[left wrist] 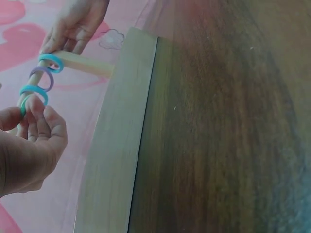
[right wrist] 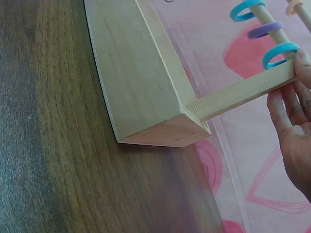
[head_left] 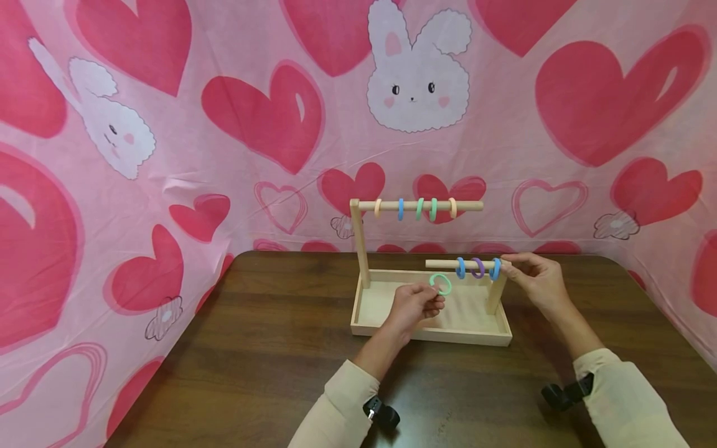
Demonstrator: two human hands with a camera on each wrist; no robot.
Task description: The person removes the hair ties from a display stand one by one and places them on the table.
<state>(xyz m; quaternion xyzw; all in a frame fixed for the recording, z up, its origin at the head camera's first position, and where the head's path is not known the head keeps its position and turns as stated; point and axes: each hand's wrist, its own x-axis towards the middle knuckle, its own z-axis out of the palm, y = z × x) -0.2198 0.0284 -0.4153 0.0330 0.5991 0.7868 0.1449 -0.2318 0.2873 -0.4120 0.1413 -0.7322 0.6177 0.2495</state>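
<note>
A light wooden rack with a tray base carries two bars at different heights. My left hand pinches a green ring in front of the lower bar, near its free left end. On that bar hang a blue ring, a purple ring and a second blue ring. My right hand grips the top of the short post, where the lower bar joins it. In the left wrist view the fingertips partly hide the green ring.
The upper bar stands behind on a taller post and bears several rings, among them a blue ring and an orange ring. The rack rests on a dark wooden table. A pink heart-patterned cloth hangs behind.
</note>
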